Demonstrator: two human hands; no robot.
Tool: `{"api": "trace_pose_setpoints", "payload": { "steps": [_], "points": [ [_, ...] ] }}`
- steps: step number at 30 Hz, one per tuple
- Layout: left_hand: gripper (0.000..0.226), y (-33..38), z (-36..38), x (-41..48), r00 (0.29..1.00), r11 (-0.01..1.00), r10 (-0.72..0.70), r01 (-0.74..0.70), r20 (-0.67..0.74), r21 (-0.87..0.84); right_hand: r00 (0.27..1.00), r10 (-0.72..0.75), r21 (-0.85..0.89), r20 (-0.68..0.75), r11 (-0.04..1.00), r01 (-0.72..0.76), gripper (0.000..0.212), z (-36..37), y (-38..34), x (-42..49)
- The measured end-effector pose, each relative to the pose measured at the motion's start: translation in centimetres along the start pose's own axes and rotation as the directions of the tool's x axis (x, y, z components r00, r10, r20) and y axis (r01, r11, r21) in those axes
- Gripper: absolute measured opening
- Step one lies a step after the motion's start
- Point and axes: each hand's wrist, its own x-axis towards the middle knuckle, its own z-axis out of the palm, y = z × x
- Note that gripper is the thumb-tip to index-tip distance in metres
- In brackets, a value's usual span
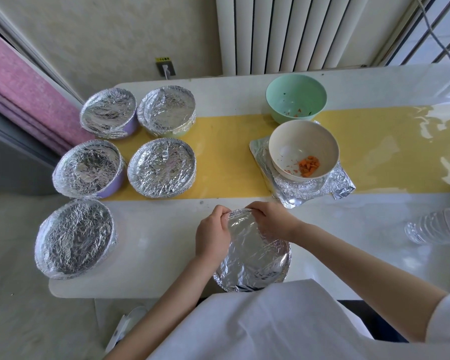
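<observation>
A foil-covered bowl (252,258) stands at the near edge of the white table (153,242), right in front of me. My left hand (212,233) grips the foil at the bowl's far left rim, fingers curled over the edge. My right hand (270,220) pinches the foil at the far right rim. An uncovered beige bowl (296,149) with chopped carrot pieces (308,166) sits on loose foil sheets (304,188) behind my hands. A mint green bowl (296,100) with a few scraps stands farther back.
Several foil-covered bowls are grouped at the left, the nearest (74,239) by the table's left corner, others (161,167) on the yellow runner (231,162). A plastic water bottle (434,226) lies at the right edge. A radiator (296,32) lines the wall behind.
</observation>
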Motion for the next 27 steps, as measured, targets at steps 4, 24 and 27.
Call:
{"api": "trace_pose_setpoints", "payload": {
  "steps": [4, 24, 27],
  "points": [
    [0.016, 0.2, -0.2, -0.1, 1.0, 1.0, 0.021, -0.021, 0.003, -0.012, 0.999, 0.038, 0.032, -0.031, 0.999, -0.037, 0.03, 0.3, 0.2, -0.3],
    [0.023, 2.2, -3.9, 4.1, 0.971, 0.989, 0.106, -0.126, -0.215, -0.083, 0.938, -0.054, 0.097, -0.344, 0.991, 0.092, 0.029, -3.2, -1.0, 0.0],
    [0.023, 3.7, -5.5, 6.1, 0.933, 0.972, 0.176, -0.215, -0.313, -0.095, 0.922, -0.086, 0.207, -0.378, 0.963, 0.175, 0.031, -5.9, -2.5, 1.1]
  ]
}}
